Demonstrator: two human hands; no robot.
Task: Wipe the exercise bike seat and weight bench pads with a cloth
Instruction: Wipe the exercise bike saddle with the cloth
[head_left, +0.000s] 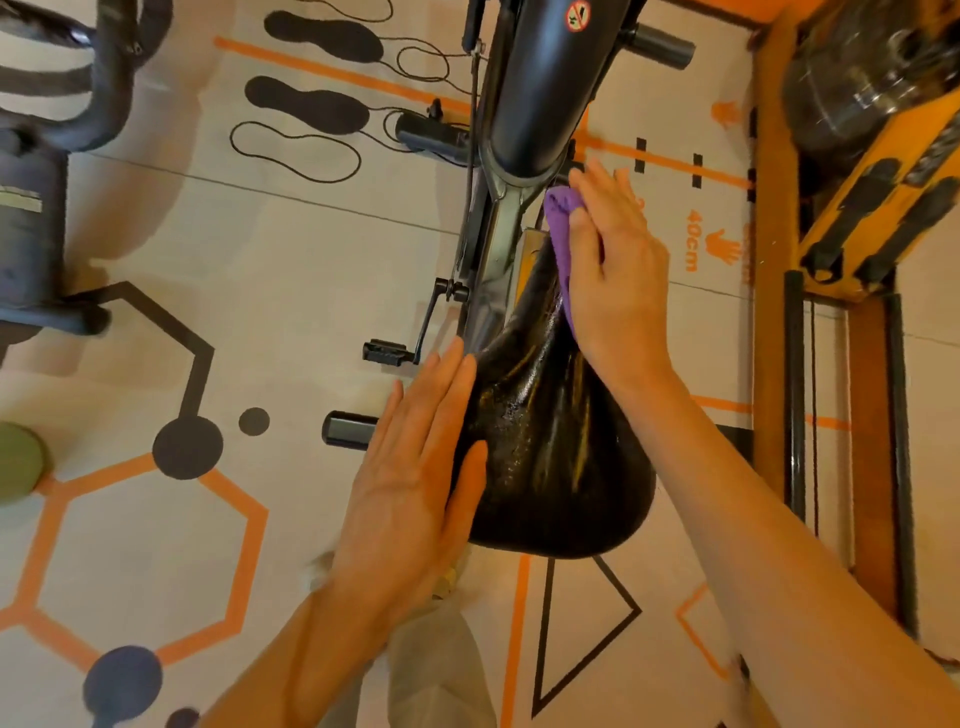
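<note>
Bike seat (550, 457), black, glossy, centre of frame, nose pointing toward upper centre. Right hand (618, 275) flat, fingers straight, pressing purple cloth (561, 234) onto seat nose, right of centre; cloth pinned under palm, not clenched. Left hand (415, 483) flat with fingers extended against seat's left flank, lower centre, likely bracing seat against wiping push. Bike frame (540, 88) upper centre. Weight bench pads not identifiable. Floor mat (156, 519) with orange hexagons lower left.

patterned floor mat (291, 270); exercise bike (540, 78) on it
</note>
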